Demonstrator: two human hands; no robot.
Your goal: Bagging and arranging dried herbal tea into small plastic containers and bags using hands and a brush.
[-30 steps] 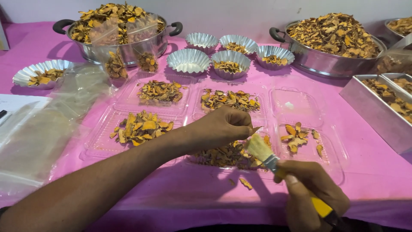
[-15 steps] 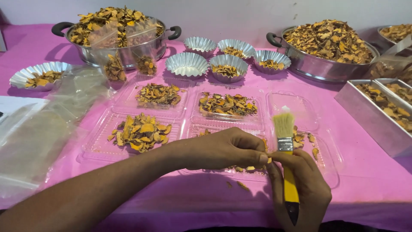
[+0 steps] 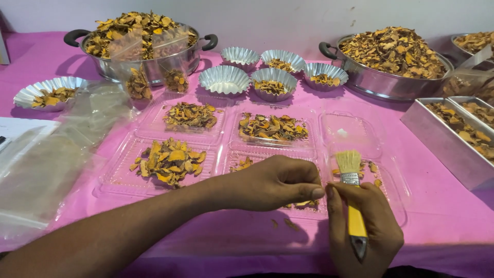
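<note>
The right hand (image 3: 363, 234) wraps closed around the yellow handle of a small paintbrush (image 3: 352, 201), gripping it low so the metal band and pale bristles stand free beyond the knuckles, likely for control of the tip; the brush's long axis runs near to far, bristles pointing away from the person over the clear plastic tray (image 3: 396, 198) just ahead of the grip. The left hand (image 3: 272, 183) lies curled just beside that grip, fingertips pinched almost shut at the thumb, though whether they hold a flake cannot be told. Beyond both hands sit trays of dried orange-yellow slices (image 3: 272, 127), then fluted foil cups (image 3: 224, 80) and big steel pots (image 3: 154, 64).
</note>
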